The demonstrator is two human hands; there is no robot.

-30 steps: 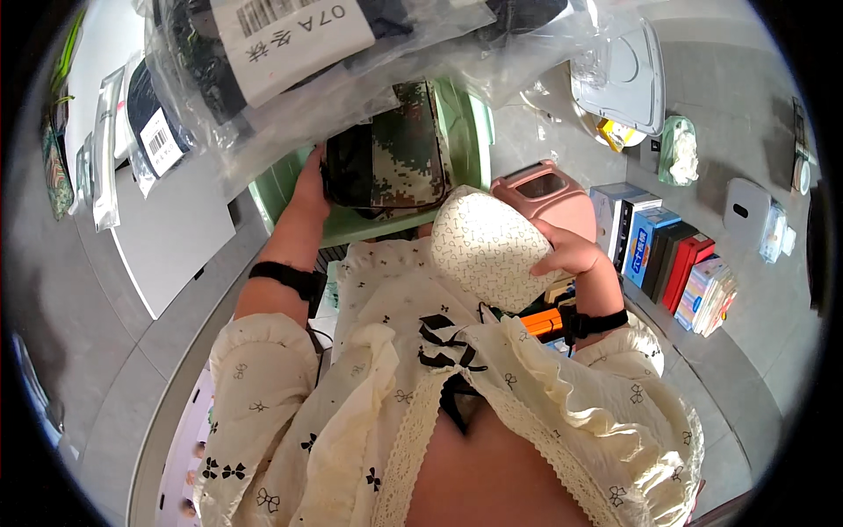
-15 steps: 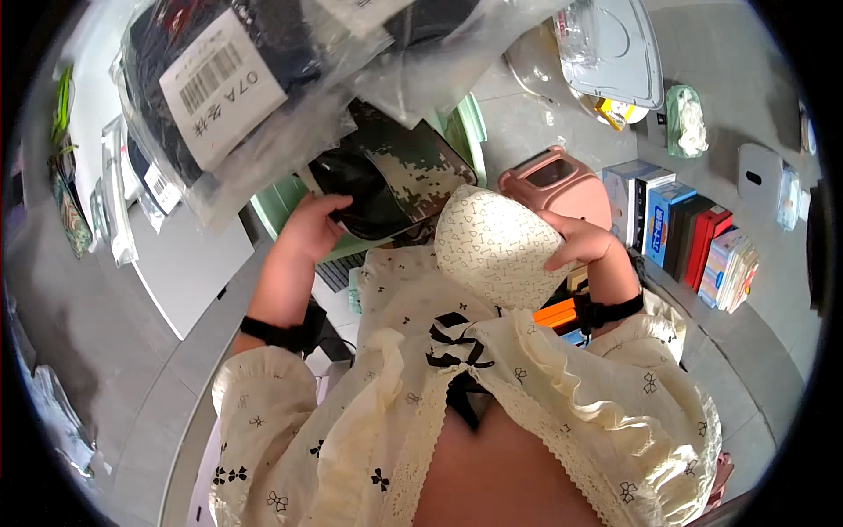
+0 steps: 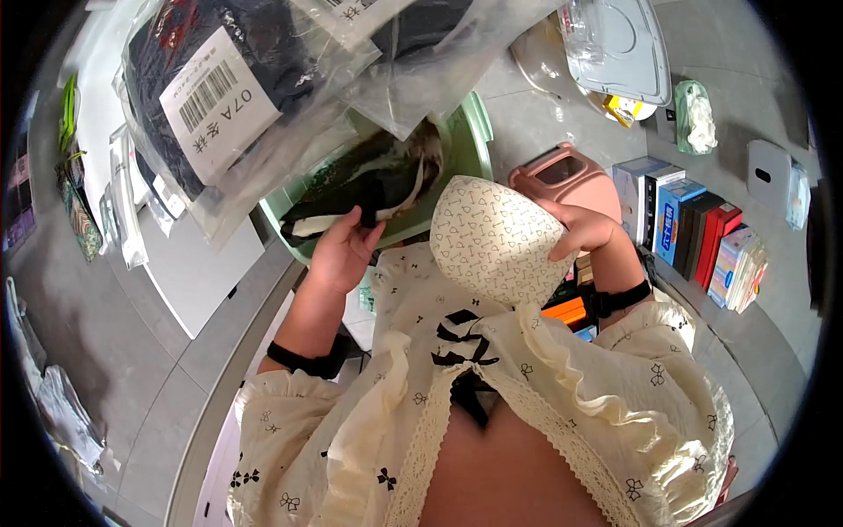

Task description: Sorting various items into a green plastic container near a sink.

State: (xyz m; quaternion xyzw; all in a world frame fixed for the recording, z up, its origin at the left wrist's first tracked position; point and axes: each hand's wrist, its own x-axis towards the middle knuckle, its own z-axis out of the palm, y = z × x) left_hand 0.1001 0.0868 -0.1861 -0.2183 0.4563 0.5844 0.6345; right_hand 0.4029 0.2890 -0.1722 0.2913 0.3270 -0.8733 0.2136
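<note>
My right hand [image 3: 584, 230] grips the right edge of a rounded cream fabric piece [image 3: 492, 233] with a small dark print; its kind is unclear. My left hand [image 3: 344, 250] is at the near edge of a light green plastic basket [image 3: 476, 132], fingers apart. Its fingertips are beside or touching a dark, blurred item [image 3: 386, 176] with a white edge, which lies in or over the basket. Whether the fingertips still touch it I cannot tell. Large clear plastic packages [image 3: 290, 97] of dark folded cloth cover the basket's far left part.
To the right stand a pink bin [image 3: 571, 189], a row of books and boxes [image 3: 680, 224] and a grey-lidded container [image 3: 619, 53]. A white panel [image 3: 206, 272] lies left of the basket. Orange and blue things [image 3: 566, 312] show beneath my right wrist.
The camouflage-and-black pouch at my left hand has given way to a blurred dark shape lower in the basket. My left hand has shifted right and nearer. The cream piece stays in my right hand.
</note>
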